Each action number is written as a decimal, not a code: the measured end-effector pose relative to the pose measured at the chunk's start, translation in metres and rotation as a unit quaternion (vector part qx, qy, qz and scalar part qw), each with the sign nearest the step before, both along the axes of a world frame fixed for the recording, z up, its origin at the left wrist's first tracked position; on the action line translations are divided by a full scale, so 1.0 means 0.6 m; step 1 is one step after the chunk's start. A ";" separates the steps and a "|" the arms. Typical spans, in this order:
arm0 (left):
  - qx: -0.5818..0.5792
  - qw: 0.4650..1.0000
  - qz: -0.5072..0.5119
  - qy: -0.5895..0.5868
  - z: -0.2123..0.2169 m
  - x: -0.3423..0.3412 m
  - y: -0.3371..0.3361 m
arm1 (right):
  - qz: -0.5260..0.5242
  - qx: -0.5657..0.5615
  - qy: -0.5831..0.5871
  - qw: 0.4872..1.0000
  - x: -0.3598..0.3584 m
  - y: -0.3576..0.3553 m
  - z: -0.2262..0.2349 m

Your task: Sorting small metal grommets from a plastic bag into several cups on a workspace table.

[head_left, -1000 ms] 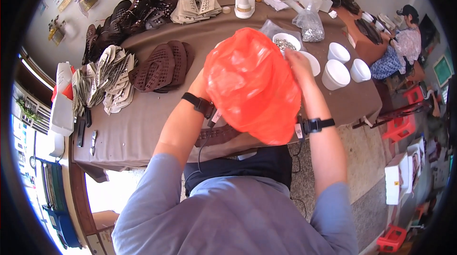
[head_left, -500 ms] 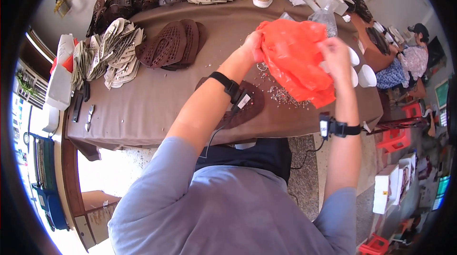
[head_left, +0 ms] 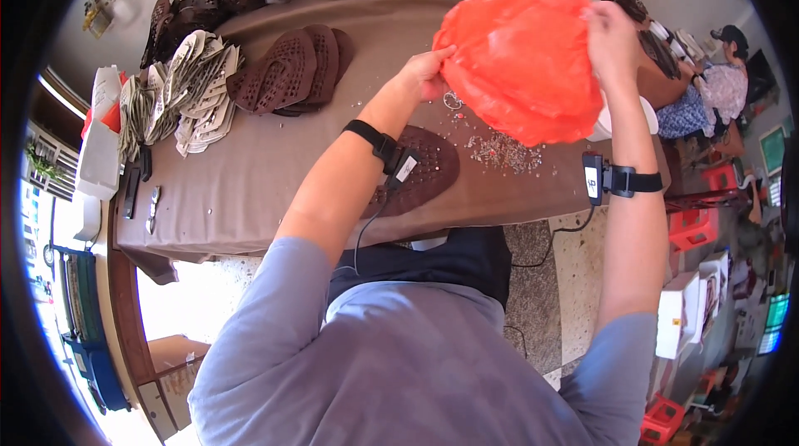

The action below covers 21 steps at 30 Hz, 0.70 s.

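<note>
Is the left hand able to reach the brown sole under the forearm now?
Probably not at once: the left hand grips the orange bag together with the right hand. The brown sole lies uncovered on the table, close by.

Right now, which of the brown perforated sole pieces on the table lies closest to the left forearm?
The single dark brown sole lying alone under the left wrist, beside the scattered beads. The other brown soles sit stacked farther up the table.

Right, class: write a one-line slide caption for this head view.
Both hands, left hand and right hand, hold up an orange plastic bag over small beads scattered on a brown table.
</note>
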<state>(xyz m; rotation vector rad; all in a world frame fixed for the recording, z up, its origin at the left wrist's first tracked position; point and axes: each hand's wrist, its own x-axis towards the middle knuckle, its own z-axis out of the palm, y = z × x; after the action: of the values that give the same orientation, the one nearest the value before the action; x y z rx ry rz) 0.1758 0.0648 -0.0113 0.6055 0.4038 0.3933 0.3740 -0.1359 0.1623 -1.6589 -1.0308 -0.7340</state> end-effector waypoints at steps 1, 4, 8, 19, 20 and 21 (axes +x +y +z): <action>0.004 1.000 0.012 0.010 -0.006 -0.008 0.005 | -0.001 0.005 0.009 1.000 -0.012 0.005 0.003; 0.010 1.000 0.002 0.027 -0.022 -0.017 0.012 | -0.006 -0.051 -0.011 0.999 -0.007 0.010 0.003; -0.016 0.999 0.010 0.036 -0.021 -0.025 0.008 | 0.021 -0.084 0.083 0.993 -0.007 0.022 -0.033; -0.007 1.000 -0.010 0.019 -0.006 -0.044 0.025 | 0.010 0.099 0.132 0.986 -0.009 0.034 -0.036; -0.008 0.999 -0.033 0.000 0.000 -0.042 0.031 | 0.023 0.091 0.091 0.991 0.007 0.038 -0.032; -0.017 0.998 -0.056 -0.010 -0.009 -0.054 0.031 | 0.020 0.087 0.096 0.991 -0.001 0.036 -0.037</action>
<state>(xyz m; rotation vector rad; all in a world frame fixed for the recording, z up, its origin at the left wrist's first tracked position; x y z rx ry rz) 0.1435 0.0834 -0.0165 0.5881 0.3555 0.2849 0.3735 -0.1143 0.1401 -1.5208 -0.8378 -0.6062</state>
